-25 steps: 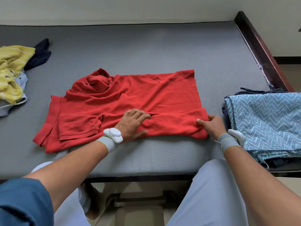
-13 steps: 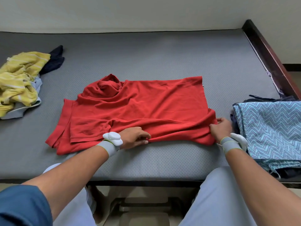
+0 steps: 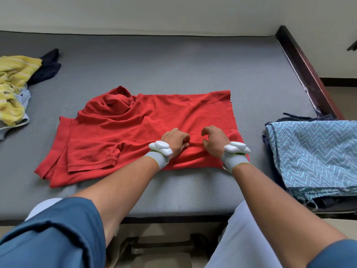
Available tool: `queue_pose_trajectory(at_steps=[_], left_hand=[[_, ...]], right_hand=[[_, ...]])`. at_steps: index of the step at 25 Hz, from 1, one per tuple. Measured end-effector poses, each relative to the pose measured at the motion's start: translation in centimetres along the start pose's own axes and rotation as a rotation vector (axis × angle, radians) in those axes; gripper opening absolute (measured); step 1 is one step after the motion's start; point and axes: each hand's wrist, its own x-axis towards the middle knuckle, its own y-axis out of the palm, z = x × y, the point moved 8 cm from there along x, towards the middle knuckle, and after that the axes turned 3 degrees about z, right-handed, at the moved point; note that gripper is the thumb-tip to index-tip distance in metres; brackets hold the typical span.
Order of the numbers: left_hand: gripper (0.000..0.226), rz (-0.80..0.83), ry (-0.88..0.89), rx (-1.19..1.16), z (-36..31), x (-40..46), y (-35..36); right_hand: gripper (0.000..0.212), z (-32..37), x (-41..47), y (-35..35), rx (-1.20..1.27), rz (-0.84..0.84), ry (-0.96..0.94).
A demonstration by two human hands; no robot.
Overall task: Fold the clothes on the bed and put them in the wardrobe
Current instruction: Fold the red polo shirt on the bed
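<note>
**Two hands gather a fold in a red shirt near the front edge of a bed**

A person faces a grey bed (image 3: 173, 70) from its front edge. Both hands sit close together on a red shirt (image 3: 154, 117) that lies spread across the middle of the mattress, collar toward the left, with its near hem folded up.

The left hand (image 3: 174, 140) has its fingers curled down and appears to pinch a ridge of the red fabric. The right hand (image 3: 213, 141), just beside it, is curled the same way, thumb and fingers bent onto the same ridge; the fingertips are partly hidden, so the exact grip is hard to confirm. Each wrist wears a grey band with a white device.

Bare mattress lies behind the shirt up to the wall, and a narrower strip runs along the front edge under the forearms.

At the right edge sits a stack of folded clothes (image 3: 313, 151), topped by blue zigzag cloth. At the left edge lies a loose heap of clothes (image 3: 13, 84), yellow striped over dark and pale pieces.
</note>
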Motion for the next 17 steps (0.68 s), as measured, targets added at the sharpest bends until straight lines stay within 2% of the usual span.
queue_pose_trajectory(at_steps=[3, 5, 7, 10, 12, 17], left_hand=[[0.016, -0.116, -0.107, -0.089, 0.9, 0.4, -1.6], [0.017, -0.174, -0.125, -0.15, 1.5, -0.1, -2.4], [0.019, -0.2, -0.032, -0.155, 1.1, -0.7, -2.7], [0.018, -0.24, 0.132, -0.177, 0.3, -2.0, -3.5], [0.017, -0.265, 0.179, -0.188, 0.3, -2.5, -4.0], [0.019, -0.286, 0.197, -0.196, 0.4, -3.1, -4.7]], right_hand=[[0.023, -2.3, -0.3, 0.3, -0.197, 0.097, 0.084], [0.028, -3.6, -0.3, -0.3, -0.22, 0.105, 0.115], [0.032, -4.7, -0.4, -1.0, -0.206, 0.086, 0.172], [0.02, -5.3, -0.8, -1.9, -0.331, 0.091, 0.212], [0.011, -5.5, -1.2, -3.4, -0.39, 0.033, 0.219], [0.013, -5.2, -2.1, -8.5, -0.451, -0.201, 0.216]])
